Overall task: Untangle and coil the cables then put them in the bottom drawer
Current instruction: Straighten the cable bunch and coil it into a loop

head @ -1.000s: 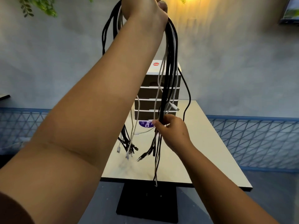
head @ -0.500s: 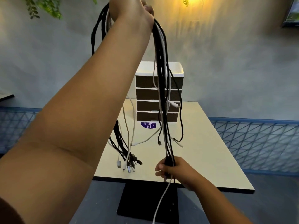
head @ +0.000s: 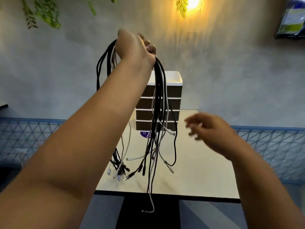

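My left hand [head: 134, 47] is raised high and grips a bundle of several black and white cables [head: 159, 103] draped over it. The cable ends dangle down on both sides of my forearm, over the white table [head: 198, 171]. One white end hangs below the table's front edge. My right hand [head: 209, 128] is blurred, held free to the right of the hanging strands, fingers loosely spread and holding nothing. Behind the cables stands a small drawer unit [head: 173, 103] with a white top and several dark drawers, all shut; the bottom drawer [head: 171, 125] is partly hidden by cables.
A purple round sticker [head: 146, 134] lies on the table in front of the drawer unit. A blue mesh railing [head: 272, 146] runs behind the table on both sides. The table's black pedestal base [head: 148, 212] is below. Plants and a wall lamp hang above.
My right hand slid down the strands, let go of them and moved up to the right. My left hand with the bundle sits lower in view.
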{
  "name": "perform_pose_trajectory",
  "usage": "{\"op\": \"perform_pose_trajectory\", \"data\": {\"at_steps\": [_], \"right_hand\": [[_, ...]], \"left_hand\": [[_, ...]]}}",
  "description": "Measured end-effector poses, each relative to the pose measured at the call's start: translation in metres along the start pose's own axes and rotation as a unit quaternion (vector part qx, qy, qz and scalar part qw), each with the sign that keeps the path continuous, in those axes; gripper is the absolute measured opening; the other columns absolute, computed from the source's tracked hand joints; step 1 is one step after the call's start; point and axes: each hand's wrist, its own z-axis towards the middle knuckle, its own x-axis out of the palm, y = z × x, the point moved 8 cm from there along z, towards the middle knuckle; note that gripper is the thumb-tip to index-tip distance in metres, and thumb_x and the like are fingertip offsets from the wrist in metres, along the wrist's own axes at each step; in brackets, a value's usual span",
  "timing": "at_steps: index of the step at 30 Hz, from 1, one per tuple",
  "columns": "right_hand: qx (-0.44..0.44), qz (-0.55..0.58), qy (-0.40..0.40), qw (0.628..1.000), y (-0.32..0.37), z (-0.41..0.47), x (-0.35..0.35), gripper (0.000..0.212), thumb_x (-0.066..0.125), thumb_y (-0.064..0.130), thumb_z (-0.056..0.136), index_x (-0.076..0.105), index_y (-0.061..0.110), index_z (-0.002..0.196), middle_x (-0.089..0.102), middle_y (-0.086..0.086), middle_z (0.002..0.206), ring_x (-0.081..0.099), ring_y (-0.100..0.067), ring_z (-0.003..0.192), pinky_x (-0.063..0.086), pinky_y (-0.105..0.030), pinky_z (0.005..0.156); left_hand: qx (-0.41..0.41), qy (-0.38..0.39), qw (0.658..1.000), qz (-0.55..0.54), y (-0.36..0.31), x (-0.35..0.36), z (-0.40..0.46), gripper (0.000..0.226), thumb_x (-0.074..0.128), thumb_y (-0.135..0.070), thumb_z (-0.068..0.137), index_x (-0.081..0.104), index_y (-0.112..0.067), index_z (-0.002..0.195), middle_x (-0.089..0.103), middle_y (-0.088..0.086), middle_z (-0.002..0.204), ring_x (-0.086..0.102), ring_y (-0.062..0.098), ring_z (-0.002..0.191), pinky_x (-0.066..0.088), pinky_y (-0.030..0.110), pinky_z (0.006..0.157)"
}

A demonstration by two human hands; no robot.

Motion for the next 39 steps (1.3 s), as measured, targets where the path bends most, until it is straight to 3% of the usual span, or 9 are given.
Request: {"op": "perform_pose_trajectory", "data": {"at_steps": [3, 6, 13, 18, 22, 25, 30, 34, 39], "right_hand": [[-0.076, 0.203, -0.074, 0.973, 0.057, 0.007, -0.020, 0.035, 0.060, 0.011, 0.092, 0.060, 0.030, 0.121, 0.066, 0.007, 0.116, 0.065, -0.014, 0.105, 0.054, -0.034, 0.090], [-0.085, 0.181, -0.010, 0.980, 0.085, 0.021, -0.003, 0.052, 0.066, 0.021, 0.085, 0.050, 0.029, 0.134, 0.063, 0.007, 0.119, 0.063, -0.008, 0.108, 0.054, -0.027, 0.087], [-0.028, 0.282, 0.061, 0.957, 0.068, 0.020, 0.027, 0.010, 0.056, 0.008, 0.092, 0.062, 0.017, 0.093, 0.067, -0.007, 0.075, 0.070, -0.027, 0.076, 0.059, -0.048, 0.077], [-0.020, 0.357, 0.100, 0.929, 0.069, 0.007, 0.035, 0.016, 0.049, 0.011, 0.098, 0.053, 0.016, 0.083, 0.041, 0.001, 0.058, 0.038, -0.015, 0.048, 0.036, -0.028, 0.050], [-0.025, 0.310, 0.088, 0.946, 0.070, 0.006, 0.024, 0.022, 0.051, 0.033, 0.100, 0.052, 0.018, 0.083, 0.033, 0.008, 0.053, 0.027, -0.009, 0.044, 0.026, -0.024, 0.043], [-0.038, 0.235, 0.095, 0.967, 0.073, 0.007, 0.011, 0.023, 0.050, 0.030, 0.101, 0.052, 0.017, 0.082, 0.042, 0.006, 0.054, 0.039, -0.012, 0.045, 0.038, -0.026, 0.046], [-0.032, 0.283, 0.149, 0.947, 0.085, 0.012, 0.002, 0.021, 0.064, 0.008, 0.090, 0.056, 0.003, 0.109, 0.063, -0.010, 0.075, 0.064, -0.028, 0.074, 0.056, -0.046, 0.080], [-0.031, 0.241, 0.123, 0.962, 0.093, 0.018, -0.003, 0.007, 0.057, 0.014, 0.097, 0.055, 0.008, 0.100, 0.041, 0.000, 0.058, 0.037, -0.013, 0.047, 0.038, -0.026, 0.048], [-0.039, 0.161, 0.052, 0.985, 0.097, 0.024, -0.016, 0.028, 0.050, 0.029, 0.101, 0.053, 0.013, 0.079, 0.031, 0.004, 0.050, 0.023, -0.008, 0.040, 0.022, -0.018, 0.037]], "left_hand": [[-0.021, 0.008, 1.000, 0.021, 0.014, -0.005, -0.013, 0.030, 0.026, -0.008, 0.090, 0.028, -0.022, 0.063, 0.025, -0.007, 0.045, 0.016, 0.009, 0.033, 0.015, 0.014, 0.035], [-0.035, 0.021, 0.999, 0.033, 0.024, -0.004, -0.024, 0.030, 0.026, -0.007, 0.088, 0.027, -0.023, 0.063, 0.022, -0.007, 0.050, 0.015, 0.009, 0.036, 0.015, 0.015, 0.036], [-0.098, 0.039, 0.994, 0.019, 0.043, -0.015, -0.041, 0.030, 0.025, -0.009, 0.090, 0.031, -0.021, 0.063, 0.025, -0.007, 0.048, 0.020, 0.008, 0.032, 0.018, 0.014, 0.034], [-0.124, 0.025, 0.992, -0.005, 0.050, -0.029, -0.041, 0.029, 0.025, -0.008, 0.089, 0.031, -0.019, 0.062, 0.027, -0.006, 0.046, 0.021, 0.010, 0.031, 0.021, 0.016, 0.035], [-0.156, 0.012, 0.987, -0.033, 0.054, -0.040, -0.041, 0.032, 0.024, -0.003, 0.088, 0.030, -0.016, 0.059, 0.028, -0.003, 0.043, 0.024, 0.010, 0.030, 0.027, 0.015, 0.036], [-0.173, 0.002, 0.984, -0.045, 0.055, -0.044, -0.045, 0.030, 0.022, 0.002, 0.082, 0.030, -0.015, 0.058, 0.028, -0.001, 0.041, 0.029, 0.014, 0.026, 0.034, 0.015, 0.037], [-0.165, 0.020, 0.986, -0.022, 0.059, -0.035, -0.051, 0.031, 0.024, -0.002, 0.087, 0.031, -0.016, 0.060, 0.029, -0.002, 0.042, 0.028, 0.012, 0.032, 0.033, 0.016, 0.039], [-0.166, 0.025, 0.983, 0.076, 0.065, -0.035, -0.055, 0.029, 0.027, -0.005, 0.090, 0.033, -0.015, 0.063, 0.033, -0.003, 0.040, 0.036, 0.013, 0.037, 0.041, 0.019, 0.045], [-0.236, 0.082, 0.954, 0.163, 0.068, -0.053, -0.059, 0.026, 0.040, -0.014, 0.094, 0.051, -0.013, 0.071, 0.054, 0.004, 0.072, 0.054, 0.020, 0.061, 0.052, 0.022, 0.051]]}}
